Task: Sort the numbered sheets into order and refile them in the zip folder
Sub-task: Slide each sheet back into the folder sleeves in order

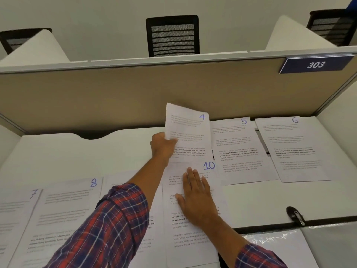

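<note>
Printed sheets with blue handwritten numbers lie spread on the white desk (77, 151). My left hand (162, 147) grips the left edge of sheet 4 (190, 132), lifted and tilted at the back. My right hand (195, 198) rests flat, fingers apart, on sheet 10 (193, 246). Sheet 5 (241, 149) and sheet 6 (295, 149) lie to the right at the back. Sheet 7 (13, 215) and sheet 8 (65, 207) lie at the front left. One more sheet sits under my left arm, its number hidden. The clear zip folder (280, 246), with a black zipper pull (296, 216), lies at the front right.
A beige partition (135, 93) with a blue "303" plate (314, 64) closes the desk's far side. Behind it stand black mesh chairs (172, 35). A cable cut-out (92, 135) notches the desk's back edge. Bare desk shows at the back left.
</note>
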Demonstrator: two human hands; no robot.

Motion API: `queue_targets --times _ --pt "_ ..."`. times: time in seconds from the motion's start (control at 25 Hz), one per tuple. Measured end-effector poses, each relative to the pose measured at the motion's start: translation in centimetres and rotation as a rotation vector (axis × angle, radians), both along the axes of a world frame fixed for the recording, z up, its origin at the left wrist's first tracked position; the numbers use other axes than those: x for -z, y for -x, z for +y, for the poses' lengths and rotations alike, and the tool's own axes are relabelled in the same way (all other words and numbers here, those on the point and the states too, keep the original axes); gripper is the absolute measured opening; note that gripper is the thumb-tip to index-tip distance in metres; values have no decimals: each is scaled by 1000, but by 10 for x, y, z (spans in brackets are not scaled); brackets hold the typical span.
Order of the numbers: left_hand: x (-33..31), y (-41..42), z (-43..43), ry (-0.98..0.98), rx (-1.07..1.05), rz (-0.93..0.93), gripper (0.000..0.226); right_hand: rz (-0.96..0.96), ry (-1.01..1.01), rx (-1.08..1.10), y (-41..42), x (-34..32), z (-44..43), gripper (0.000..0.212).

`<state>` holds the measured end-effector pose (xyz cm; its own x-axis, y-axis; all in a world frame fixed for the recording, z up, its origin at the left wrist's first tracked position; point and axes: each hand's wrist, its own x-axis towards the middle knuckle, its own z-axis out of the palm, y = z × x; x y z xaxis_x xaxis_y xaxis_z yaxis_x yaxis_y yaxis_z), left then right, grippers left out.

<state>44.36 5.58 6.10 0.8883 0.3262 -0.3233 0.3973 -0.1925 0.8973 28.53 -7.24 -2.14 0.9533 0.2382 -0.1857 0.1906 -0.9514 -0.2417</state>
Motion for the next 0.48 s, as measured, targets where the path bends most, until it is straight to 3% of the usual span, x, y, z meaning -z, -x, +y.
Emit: queue_targets --times 0.12,0.32,0.4,0.48 --pt "-22 -1 6 -136 14 -176 15 13 -10 -1 2 4 -3 80" --pt "-83 7 25 -190 91 -510 16 39 -10 8 2 -2 -4 81" --pt "-104 20 32 -120 115 -569 15 52 -51 29 2 -12 -4 87" --pt "-112 32 41 12 107 -560 14 37 -246 141 2 -25 -1 96"
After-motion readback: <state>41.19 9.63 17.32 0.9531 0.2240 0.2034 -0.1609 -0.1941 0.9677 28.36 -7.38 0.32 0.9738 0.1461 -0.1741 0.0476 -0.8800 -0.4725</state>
